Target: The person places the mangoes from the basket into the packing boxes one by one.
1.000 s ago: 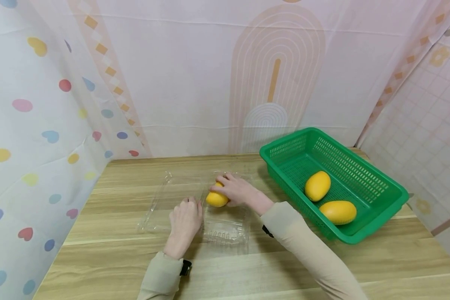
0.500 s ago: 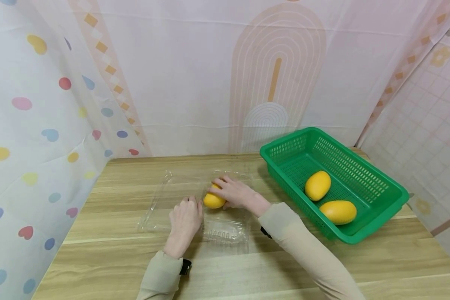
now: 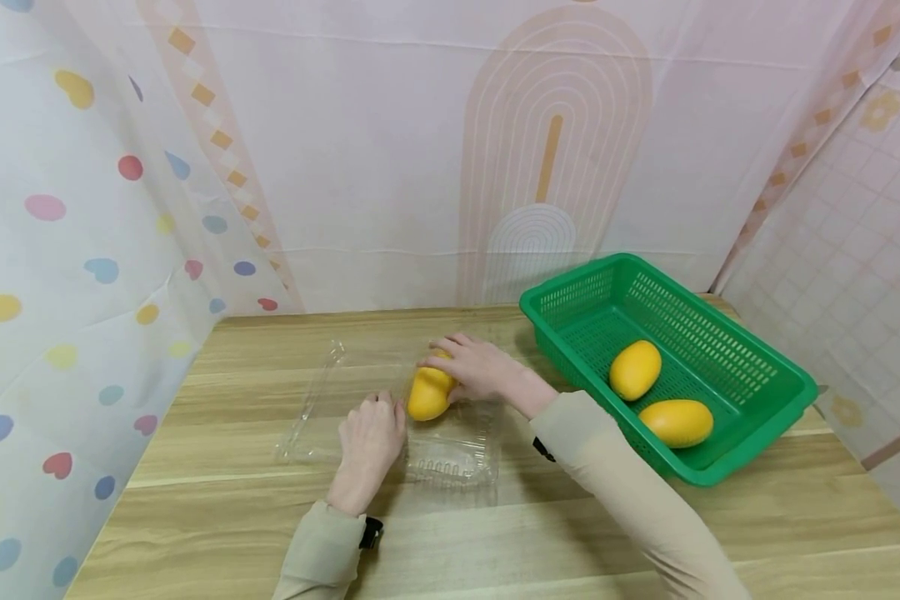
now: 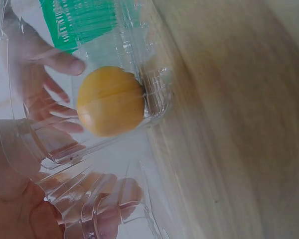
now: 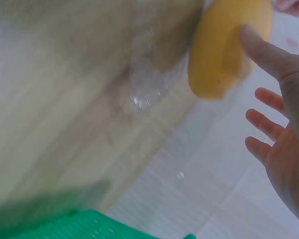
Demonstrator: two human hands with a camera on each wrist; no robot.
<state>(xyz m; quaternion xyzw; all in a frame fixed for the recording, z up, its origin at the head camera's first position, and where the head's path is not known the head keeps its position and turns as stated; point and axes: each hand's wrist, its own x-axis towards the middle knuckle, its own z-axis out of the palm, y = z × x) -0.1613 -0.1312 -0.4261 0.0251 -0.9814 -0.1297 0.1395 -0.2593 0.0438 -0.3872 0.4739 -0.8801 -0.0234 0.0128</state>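
Currently: clear box (image 3: pixel 446 468), lid (image 3: pixel 307 410) open, one mango (image 3: pixel 427 397) inside

Right hand (image 3: pixel 480 367): thumb against that mango; grip unclear, fingers partly hidden. Left hand (image 3: pixel 371 432): pinching the box's edge. Green basket (image 3: pixel 596 329): two mangoes (image 3: pixel 635 371). Lid outline: faint.

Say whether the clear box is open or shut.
Open: the box lies spread in two halves, side by side, with neither half over the held mango.
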